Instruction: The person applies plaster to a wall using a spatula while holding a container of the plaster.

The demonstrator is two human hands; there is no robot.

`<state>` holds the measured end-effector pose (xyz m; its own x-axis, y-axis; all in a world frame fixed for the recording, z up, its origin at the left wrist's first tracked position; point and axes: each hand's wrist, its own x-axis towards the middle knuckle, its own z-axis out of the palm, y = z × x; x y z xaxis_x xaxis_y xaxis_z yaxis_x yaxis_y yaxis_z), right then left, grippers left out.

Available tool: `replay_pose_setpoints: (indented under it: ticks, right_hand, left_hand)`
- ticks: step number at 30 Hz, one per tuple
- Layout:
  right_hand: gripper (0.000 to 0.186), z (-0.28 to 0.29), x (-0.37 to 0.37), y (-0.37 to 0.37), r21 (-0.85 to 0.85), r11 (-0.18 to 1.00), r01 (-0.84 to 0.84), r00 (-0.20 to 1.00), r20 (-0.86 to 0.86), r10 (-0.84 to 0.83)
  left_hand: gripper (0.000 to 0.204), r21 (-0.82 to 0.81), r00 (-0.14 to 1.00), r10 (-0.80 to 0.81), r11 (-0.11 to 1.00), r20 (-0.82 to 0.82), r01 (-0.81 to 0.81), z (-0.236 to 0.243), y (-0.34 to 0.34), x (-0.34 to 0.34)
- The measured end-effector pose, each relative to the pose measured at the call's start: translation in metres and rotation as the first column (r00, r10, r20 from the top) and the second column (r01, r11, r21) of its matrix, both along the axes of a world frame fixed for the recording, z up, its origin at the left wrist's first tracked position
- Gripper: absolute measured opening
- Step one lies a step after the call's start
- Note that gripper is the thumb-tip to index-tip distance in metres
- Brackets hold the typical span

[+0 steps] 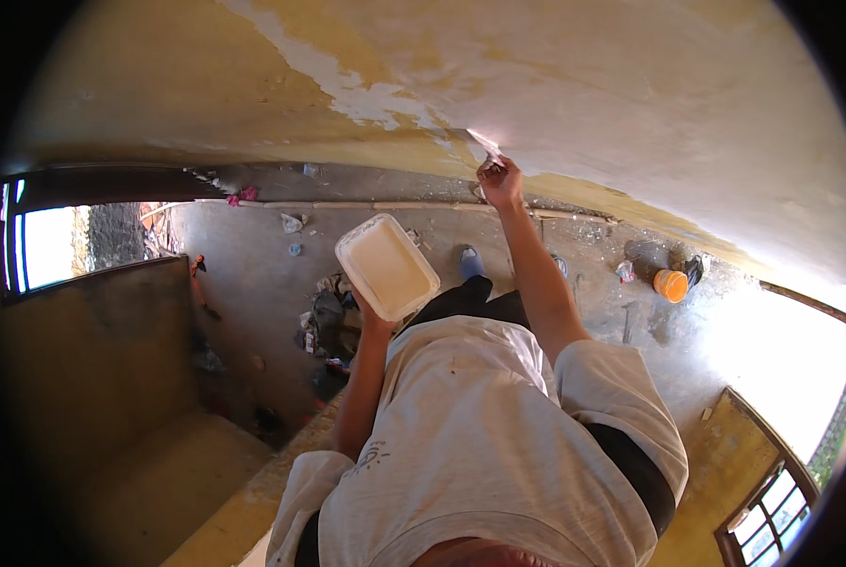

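Observation:
My left hand (pixel 371 310) supports a white rectangular plastic tub (pixel 345 259) from its near side. Smooth off-white paste (pixel 387 266) lies inside it. Raised at the wall, my right hand (pixel 501 182) is closed around a putty knife (pixel 484 144). Its bright, wide blade meets the wall surface, and the fist hides most of the handle. To the blade's left, the yellow wall (pixel 281 109) carries an irregular pale patch (pixel 352 93). On its right, a broad whitish coat (pixel 650 113) covers the wall.
A long pale pole (pixel 385 205) lies along the wall's foot. An orange bucket (pixel 670 285) stands on the floor at right, beside dark plastic (pixel 694 271). Dark bags and litter (pixel 328 321) sit below the tub. Bright openings (pixel 50 246) show at both sides.

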<state>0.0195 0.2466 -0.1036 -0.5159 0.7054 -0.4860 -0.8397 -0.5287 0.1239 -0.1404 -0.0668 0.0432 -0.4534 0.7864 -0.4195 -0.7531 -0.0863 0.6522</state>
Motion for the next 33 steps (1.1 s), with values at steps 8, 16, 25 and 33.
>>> replay_pose_setpoints:
  ticks: [8, 16, 25, 33]
  right_hand:
    - [0.022, 0.055, 0.124, 0.015, 0.140, 0.975, 0.173, 0.981, -0.110, -0.158]
    - [0.018, 0.120, 0.270, -0.008, 0.170, 0.906, 0.388, 0.919, 0.007, -0.395]
    - [0.015, 0.027, 0.146, -0.039, 0.092, 0.988, -0.126, 0.852, 0.521, 0.060]
    - [0.013, -0.045, 0.000, -0.042, 0.114, 0.974, -0.196, 0.931, 0.334, 0.148]
  left_hand:
    - [0.059, -0.109, 0.978, 0.027, 0.994, 0.208, -0.005, -0.002, 0.036, 0.035]
    - [0.061, 0.011, 0.956, -0.117, 0.993, 0.268, 0.118, -0.029, 0.076, 0.074]
    - [0.066, 0.034, 0.961, -0.074, 0.997, 0.268, 0.067, -0.029, 0.058, 0.064]
    - [0.066, -0.078, 0.982, 0.072, 0.995, 0.175, -0.060, -0.022, -0.002, 0.005]
